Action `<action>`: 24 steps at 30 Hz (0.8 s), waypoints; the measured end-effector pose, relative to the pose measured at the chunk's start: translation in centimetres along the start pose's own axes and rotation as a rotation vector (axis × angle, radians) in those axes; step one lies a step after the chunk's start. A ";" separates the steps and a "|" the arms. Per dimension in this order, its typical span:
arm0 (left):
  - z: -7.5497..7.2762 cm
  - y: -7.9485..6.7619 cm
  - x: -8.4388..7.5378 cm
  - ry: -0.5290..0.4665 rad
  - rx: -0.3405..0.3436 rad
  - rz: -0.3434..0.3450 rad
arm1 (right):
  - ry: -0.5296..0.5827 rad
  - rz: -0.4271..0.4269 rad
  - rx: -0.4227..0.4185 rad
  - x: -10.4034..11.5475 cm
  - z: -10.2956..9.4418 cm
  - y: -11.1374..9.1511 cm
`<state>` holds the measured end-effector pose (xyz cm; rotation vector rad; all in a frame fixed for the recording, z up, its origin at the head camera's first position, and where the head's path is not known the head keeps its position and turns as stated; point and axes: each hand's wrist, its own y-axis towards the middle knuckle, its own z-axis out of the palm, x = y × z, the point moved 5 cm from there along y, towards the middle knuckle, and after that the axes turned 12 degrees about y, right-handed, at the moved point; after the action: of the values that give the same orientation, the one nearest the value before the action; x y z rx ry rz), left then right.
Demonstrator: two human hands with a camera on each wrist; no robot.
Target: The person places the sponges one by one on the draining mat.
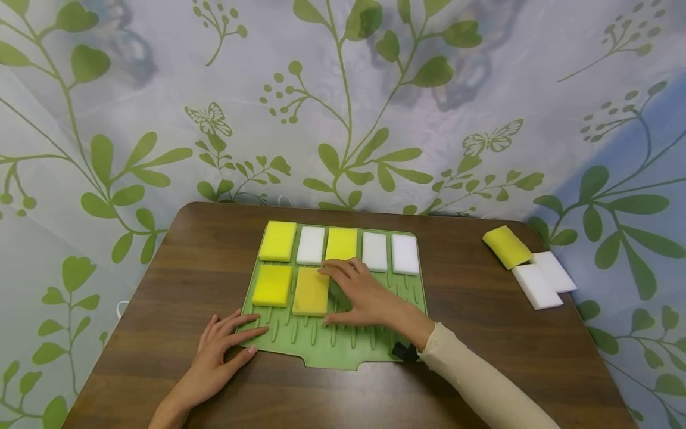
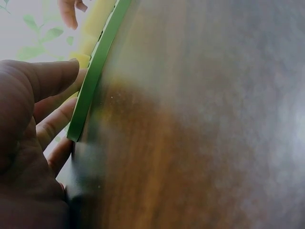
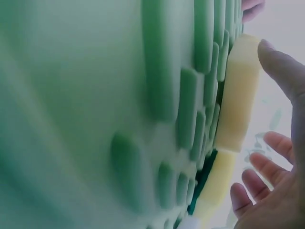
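A green ribbed mat [image 1: 334,351] lies on the table, with yellow and white sponges in two rows. My right hand [image 1: 370,295] is over the mat beside the darker yellow sponge [image 1: 311,292] in the front row. Its fingers are spread; the thumb tip is right at the end of that sponge [image 3: 238,95] in the right wrist view. Left of it sits a bright yellow sponge [image 1: 272,286]. My left hand [image 1: 214,357] rests at the mat's front left corner, fingers extended over the edge. In the left wrist view those fingers lie along the green rim [image 2: 90,90].
At the table's right lie a loose yellow sponge [image 1: 506,246] and two white sponges [image 1: 537,287], partly overlapping. The back row holds yellow and white sponges, among them a white sponge [image 1: 405,254] at its right end. A leaf-patterned curtain [image 1: 246,89] hangs behind the brown table [image 1: 466,286].
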<state>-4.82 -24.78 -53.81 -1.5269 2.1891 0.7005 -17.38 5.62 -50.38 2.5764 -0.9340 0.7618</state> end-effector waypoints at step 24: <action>-0.1 0.0 -0.2 -0.017 0.005 -0.008 | 0.052 0.223 -0.375 -10.1 -10.0 -9.8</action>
<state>-4.73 -24.67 -53.60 -1.5209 2.1692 0.7021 -21.27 22.41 -48.94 2.1446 -1.2305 0.6342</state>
